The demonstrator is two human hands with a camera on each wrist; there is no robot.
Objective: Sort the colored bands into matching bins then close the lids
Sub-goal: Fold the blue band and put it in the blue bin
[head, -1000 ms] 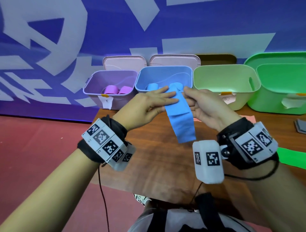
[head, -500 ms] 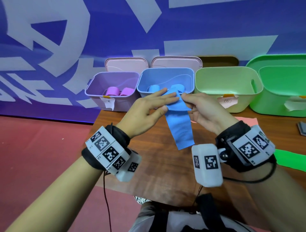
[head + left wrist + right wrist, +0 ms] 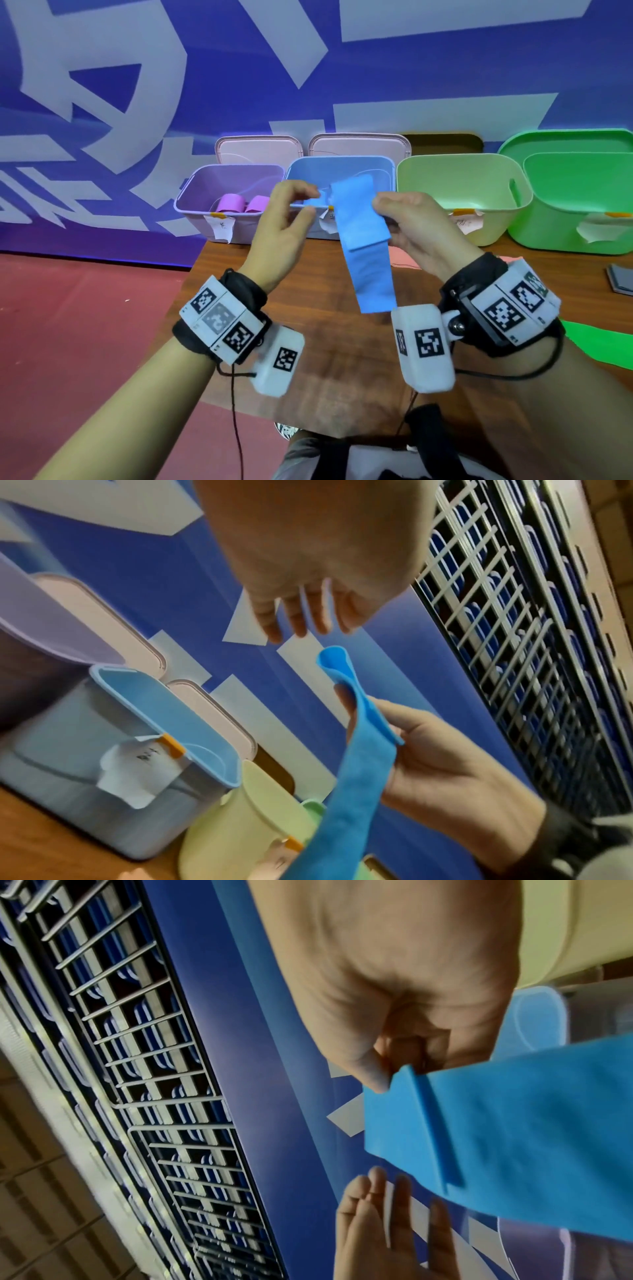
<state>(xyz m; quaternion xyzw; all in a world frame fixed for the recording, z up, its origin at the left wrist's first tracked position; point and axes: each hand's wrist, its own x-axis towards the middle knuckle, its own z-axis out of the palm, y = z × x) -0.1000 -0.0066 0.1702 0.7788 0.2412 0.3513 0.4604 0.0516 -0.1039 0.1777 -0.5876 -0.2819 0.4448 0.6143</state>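
Right hand: the right hand (image 3: 416,224) is raised above the wooden bench (image 3: 329,346), thumb and fingers pinching the folded top of the flat blue elastic band (image 3: 364,240) — the loose end hangs down in front of the open blue plastic bin (image 3: 383,168).
Left hand: the left hand (image 3: 286,226) is level with it, fingers relaxed and slightly spread, holding nothing; the left wrist view shows a gap between its fingertips (image 3: 298,626) and the band's fold.
Hidden: the hands and band cover most of the blue bin's inside.
Writing: paper labels hang on the bin fronts — the marks are too blurred to read.
Other bins: two purple rolled bands (image 3: 239,202) lie in the open purple plastic bin (image 3: 191,192).
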